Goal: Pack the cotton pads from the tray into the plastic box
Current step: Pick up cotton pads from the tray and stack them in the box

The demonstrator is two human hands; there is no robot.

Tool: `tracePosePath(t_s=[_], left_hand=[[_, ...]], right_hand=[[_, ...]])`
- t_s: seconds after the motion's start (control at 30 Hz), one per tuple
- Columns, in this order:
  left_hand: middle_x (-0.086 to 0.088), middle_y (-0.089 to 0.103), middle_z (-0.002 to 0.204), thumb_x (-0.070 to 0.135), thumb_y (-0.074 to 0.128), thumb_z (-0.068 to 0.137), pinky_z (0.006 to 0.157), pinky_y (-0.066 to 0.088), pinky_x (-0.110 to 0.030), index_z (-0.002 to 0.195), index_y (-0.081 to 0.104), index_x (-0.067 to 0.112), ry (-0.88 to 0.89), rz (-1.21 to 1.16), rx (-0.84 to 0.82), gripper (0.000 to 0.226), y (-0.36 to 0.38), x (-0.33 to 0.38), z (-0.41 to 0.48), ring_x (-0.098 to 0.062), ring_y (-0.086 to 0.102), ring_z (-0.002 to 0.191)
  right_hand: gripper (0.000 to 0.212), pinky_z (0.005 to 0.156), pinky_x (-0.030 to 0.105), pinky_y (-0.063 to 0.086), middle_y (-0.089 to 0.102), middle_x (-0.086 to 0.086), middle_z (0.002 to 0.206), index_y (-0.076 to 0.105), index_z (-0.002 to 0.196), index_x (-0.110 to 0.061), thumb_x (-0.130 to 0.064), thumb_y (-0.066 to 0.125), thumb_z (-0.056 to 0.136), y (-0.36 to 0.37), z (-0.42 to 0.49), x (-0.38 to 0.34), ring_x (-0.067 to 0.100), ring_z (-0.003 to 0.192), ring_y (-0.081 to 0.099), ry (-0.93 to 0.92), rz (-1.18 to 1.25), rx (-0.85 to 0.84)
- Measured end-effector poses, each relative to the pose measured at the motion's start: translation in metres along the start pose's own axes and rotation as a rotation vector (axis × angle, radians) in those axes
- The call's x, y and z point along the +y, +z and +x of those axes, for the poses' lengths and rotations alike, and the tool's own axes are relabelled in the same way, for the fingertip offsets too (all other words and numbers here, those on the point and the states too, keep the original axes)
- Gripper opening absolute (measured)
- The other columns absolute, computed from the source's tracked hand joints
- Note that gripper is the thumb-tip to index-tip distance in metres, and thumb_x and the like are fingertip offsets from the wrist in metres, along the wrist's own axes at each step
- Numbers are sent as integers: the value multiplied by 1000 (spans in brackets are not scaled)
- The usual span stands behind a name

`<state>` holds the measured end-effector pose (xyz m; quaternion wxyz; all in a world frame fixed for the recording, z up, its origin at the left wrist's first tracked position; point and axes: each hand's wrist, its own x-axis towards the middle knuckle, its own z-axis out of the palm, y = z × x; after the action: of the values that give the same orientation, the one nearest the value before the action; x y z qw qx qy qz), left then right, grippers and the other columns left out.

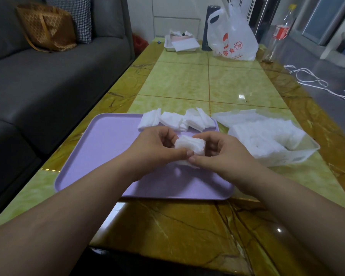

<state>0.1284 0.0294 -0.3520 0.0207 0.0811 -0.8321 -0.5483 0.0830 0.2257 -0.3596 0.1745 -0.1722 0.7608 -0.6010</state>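
A stack of white cotton pads (190,146) is held between both hands above the purple tray (100,156). My left hand (155,150) grips its left side and my right hand (221,154) grips its right side, thumbs touching below the stack. More loose cotton pads (177,120) lie in a row along the tray's far edge. To the right of the tray stands the clear plastic box (299,156), open, with white pads (263,136) inside it; its lid is folded back behind it.
The tray and box sit on a glossy green and brown table (187,226). At the far end are a white plastic bag (233,36), a small white tray with papers (180,44), a dark flask and a clear bottle (279,32). A grey sofa (48,76) runs along the left.
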Motion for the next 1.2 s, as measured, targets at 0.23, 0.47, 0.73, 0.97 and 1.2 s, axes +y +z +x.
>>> tracePosePath(t_s=[0.23, 0.47, 0.73, 0.97, 1.2], left_hand=[[6, 61, 65, 19, 85, 79, 54, 39, -22, 100, 74, 24, 70, 172, -150, 24, 1, -3, 0, -7, 51, 58], [10, 58, 62, 22, 80, 80, 53, 38, -19, 82, 68, 21, 136, 252, -112, 13, 11, -5, 4, -3, 49, 53], [2, 46, 141, 40, 66, 83, 103, 45, -40, 120, 64, 29, 118, 728, 259, 38, -6, -13, 23, -22, 44, 131], [7, -6, 173, 63, 45, 96, 125, 6, -56, 161, 25, 34, -157, 842, -10, 74, -14, -37, 35, -29, -7, 159], [2, 60, 136, 44, 62, 92, 99, 47, -40, 131, 61, 22, 81, 855, 244, 44, -23, -7, 19, -26, 56, 127]], right_hand=[[39, 96, 38, 58, 77, -1, 106, 70, 110, -23, 5, 62, 84, 5, 2, 5, 17, 102, 73, -56, -266, 42], [66, 83, 13, 51, 62, 1, 127, 49, 143, -40, 1, 48, 91, 20, 0, 7, 13, 105, 66, 34, -302, -10], [29, 71, 3, 44, 69, -15, 104, 65, 116, -29, -14, 68, 91, 10, 2, 9, -7, 91, 62, -36, -292, 225], [27, 73, 14, 44, 69, -16, 107, 65, 117, -30, -21, 71, 92, 9, 3, 11, -1, 95, 63, 15, -288, 213], [26, 83, 27, 51, 71, -14, 106, 66, 116, -31, -23, 72, 91, 5, 3, 13, 7, 97, 67, 27, -261, 190]])
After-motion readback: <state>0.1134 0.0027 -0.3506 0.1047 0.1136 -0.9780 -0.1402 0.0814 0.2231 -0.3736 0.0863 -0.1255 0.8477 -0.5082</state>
